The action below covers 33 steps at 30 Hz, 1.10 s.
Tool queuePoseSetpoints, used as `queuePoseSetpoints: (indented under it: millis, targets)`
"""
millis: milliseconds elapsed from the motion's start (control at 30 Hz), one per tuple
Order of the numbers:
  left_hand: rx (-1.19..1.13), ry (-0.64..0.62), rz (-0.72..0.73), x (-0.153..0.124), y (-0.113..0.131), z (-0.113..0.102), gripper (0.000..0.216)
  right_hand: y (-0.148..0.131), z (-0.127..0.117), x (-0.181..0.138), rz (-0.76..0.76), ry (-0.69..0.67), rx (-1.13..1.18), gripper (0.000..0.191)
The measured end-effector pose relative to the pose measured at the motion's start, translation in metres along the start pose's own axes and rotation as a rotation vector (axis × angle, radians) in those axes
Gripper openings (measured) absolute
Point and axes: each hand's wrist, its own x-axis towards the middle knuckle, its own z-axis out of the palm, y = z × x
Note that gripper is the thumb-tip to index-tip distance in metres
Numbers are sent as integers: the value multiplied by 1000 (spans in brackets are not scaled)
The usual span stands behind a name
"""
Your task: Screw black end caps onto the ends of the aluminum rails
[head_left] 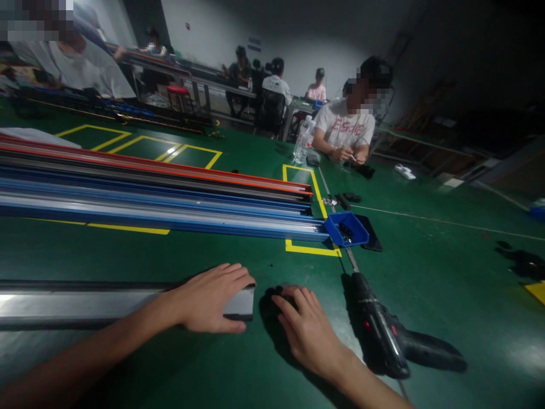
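My left hand (210,298) is wrapped over the end of a long grey metal rail (85,304) that lies across the green table from the left edge. My right hand (304,329) rests just past the rail's end, fingers curled down over a small dark part (272,296) that is mostly hidden in shadow. A black cordless drill (383,335) lies on the table right beside my right hand, untouched.
A stack of long blue, grey and orange rails (162,196) runs across the table behind. A blue bin (347,229) with small parts sits at its end. A person in a white shirt (344,130) works opposite, beside a water bottle (303,140). Other people sit farther back.
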Motion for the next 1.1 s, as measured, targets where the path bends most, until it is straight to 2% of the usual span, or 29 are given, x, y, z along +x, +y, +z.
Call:
queuePoseSetpoints:
  millis: [67, 133, 200, 267, 367, 433, 567, 800, 933, 1100]
  targets:
    - [-7, -1, -4, -1, 0, -1, 67, 15, -23, 5, 45, 10, 8, 38]
    - [-20, -1, -4, -1, -1, -1, 68, 43, -50, 11, 131, 62, -117, 28]
    - [-26, -3, -9, -2, -2, -2, 71, 80, -78, 20, 315, 51, -265, 30]
    - [-24, -6, -18, -2, -2, -2, 72, 120, -99, 30, 547, -63, -371, 32]
    - [-22, -10, -21, -2, -3, -1, 74, 167, -115, 46, 655, -141, -416, 29]
    - [-19, -7, -17, -3, -2, -1, 74, 186, -116, 56, 693, -200, -437, 27]
    - [-26, -7, -8, -3, -2, -1, 72, 203, -110, 74, 719, -308, -469, 25]
    - [-31, 7, 11, -2, -4, 1, 71, 209, -102, 93, 746, -437, -527, 22]
    - [-25, 6, 23, -1, -3, 1, 69, 213, -99, 94, 769, -486, -549, 34]
    - [-19, 9, 21, -1, -3, -1, 69, 216, -97, 95, 744, -519, -534, 37]
